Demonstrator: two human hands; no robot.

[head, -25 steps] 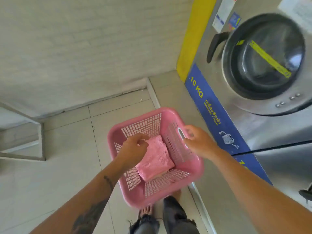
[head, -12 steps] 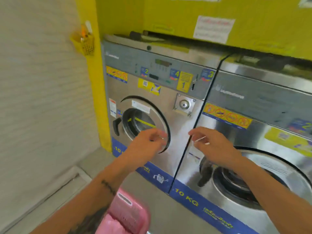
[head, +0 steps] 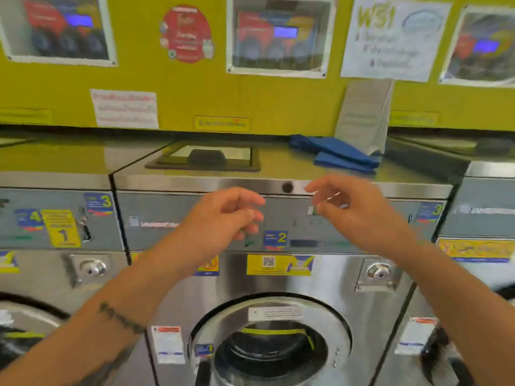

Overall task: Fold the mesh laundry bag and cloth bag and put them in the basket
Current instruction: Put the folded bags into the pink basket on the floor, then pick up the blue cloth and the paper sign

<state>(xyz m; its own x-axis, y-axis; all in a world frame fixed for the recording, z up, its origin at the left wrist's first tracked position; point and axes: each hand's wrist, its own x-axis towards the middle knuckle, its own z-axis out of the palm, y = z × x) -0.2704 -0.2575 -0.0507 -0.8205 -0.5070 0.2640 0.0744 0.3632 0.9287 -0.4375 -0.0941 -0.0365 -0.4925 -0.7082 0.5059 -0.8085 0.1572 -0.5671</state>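
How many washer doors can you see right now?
3. One on the middle washing machine, straight below the hands; one cut off at the left edge; one partly in view at the lower right. More may lie outside the frame.

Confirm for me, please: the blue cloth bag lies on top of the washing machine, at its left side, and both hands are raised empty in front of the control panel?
Not quite. The head view shows the blue cloth bag on top of the washing machine at its right side, not its left. The rest holds: the left hand and right hand are raised in front of the control panel, holding nothing.
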